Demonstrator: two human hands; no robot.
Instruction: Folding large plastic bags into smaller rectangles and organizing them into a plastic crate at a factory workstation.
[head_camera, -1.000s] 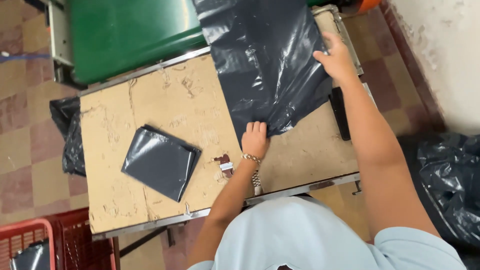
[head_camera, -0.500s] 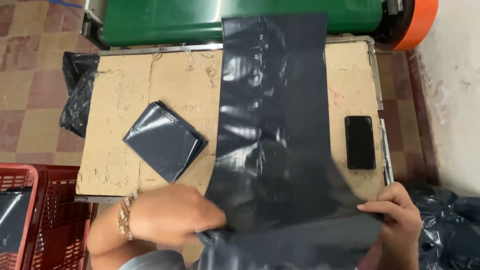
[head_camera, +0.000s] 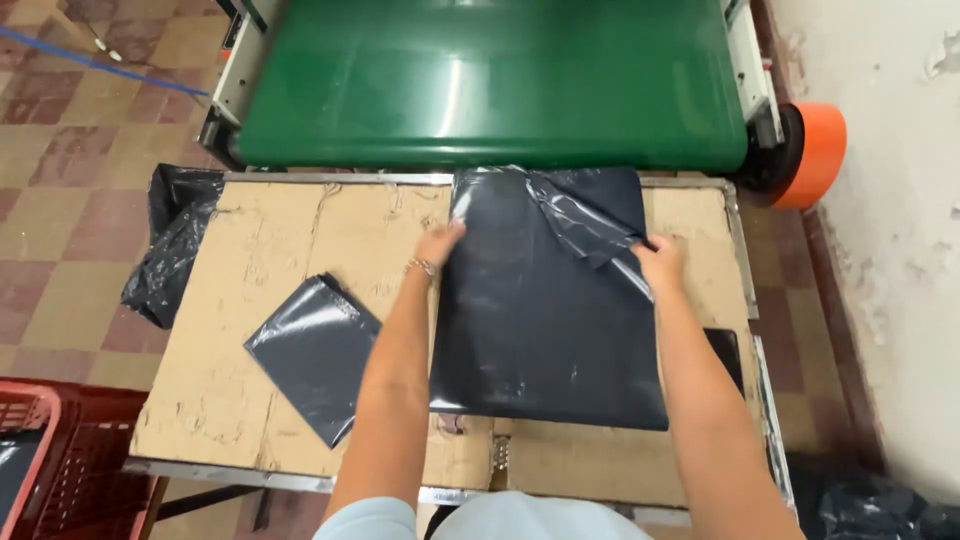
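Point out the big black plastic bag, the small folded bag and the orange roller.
big black plastic bag (head_camera: 545, 330), head view, flat middle.
small folded bag (head_camera: 315, 355), head view, centre.
orange roller (head_camera: 812, 155), head view, outer face.

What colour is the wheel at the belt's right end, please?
Orange wheel, seen best in the head view.

A small production workshop, probably one making or packing plastic bags. A green conveyor belt (head_camera: 490, 85) with an orange roller end (head_camera: 812, 152) runs just behind a cardboard-topped work table (head_camera: 250, 300). Left of the table sits a red crate (head_camera: 45, 450) on worn tiled floor (head_camera: 60, 240); right of it, a peeling wall (head_camera: 890, 250).
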